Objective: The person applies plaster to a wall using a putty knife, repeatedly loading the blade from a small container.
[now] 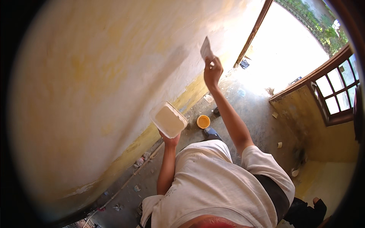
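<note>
My right hand (pixel 213 72) is raised near the pale, yellow-blotched wall (pixel 95 68), fingers closed on a flat, light-coloured scraper (pixel 206 46) that stands upward from them. Whether the blade touches the wall I cannot tell. Lower and to the left, my left hand (pixel 169 139) supports a square, pale container (pixel 167 117) from beneath; a smooth beige substance lies inside it. On the floor beyond the container, by my blue shoe (pixel 211 132), stands a small orange bucket (pixel 203 121).
A bright open doorway (pixel 289 41) is at top right, beside a wooden-framed window (pixel 336 87) in a yellow wall. A long pole (pixel 137 171) and scraps (pixel 140 160) lie along the wall's foot. A dark, unclear shape (pixel 304 211) is at bottom right.
</note>
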A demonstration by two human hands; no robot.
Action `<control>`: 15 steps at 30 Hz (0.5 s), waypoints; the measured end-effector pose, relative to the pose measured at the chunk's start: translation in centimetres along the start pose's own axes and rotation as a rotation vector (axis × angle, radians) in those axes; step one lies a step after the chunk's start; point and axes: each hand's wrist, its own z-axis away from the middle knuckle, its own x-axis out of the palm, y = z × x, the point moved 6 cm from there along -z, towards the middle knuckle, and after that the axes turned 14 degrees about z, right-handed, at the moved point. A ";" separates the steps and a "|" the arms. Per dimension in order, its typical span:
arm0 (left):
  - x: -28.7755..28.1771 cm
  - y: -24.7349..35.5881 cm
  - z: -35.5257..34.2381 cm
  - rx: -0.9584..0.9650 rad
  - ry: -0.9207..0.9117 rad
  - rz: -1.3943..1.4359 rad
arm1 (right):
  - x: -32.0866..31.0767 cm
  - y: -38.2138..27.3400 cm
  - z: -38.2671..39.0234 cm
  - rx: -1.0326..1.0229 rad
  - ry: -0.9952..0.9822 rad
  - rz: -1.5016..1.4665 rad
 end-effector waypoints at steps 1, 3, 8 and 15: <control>-0.4 -0.8 0.0 -0.144 0.050 0.310 | -0.4 1.2 -2.9 0.049 0.086 0.006; -3.2 -1.4 -0.3 -0.167 0.022 0.370 | -0.1 1.2 -7.2 0.098 0.168 0.037; -3.1 -1.6 -1.2 -0.282 -0.008 0.653 | 1.4 3.1 -13.3 0.243 0.267 0.044; -3.0 -0.3 0.2 -0.216 -0.085 0.502 | 2.6 12.7 -6.5 0.550 0.096 0.008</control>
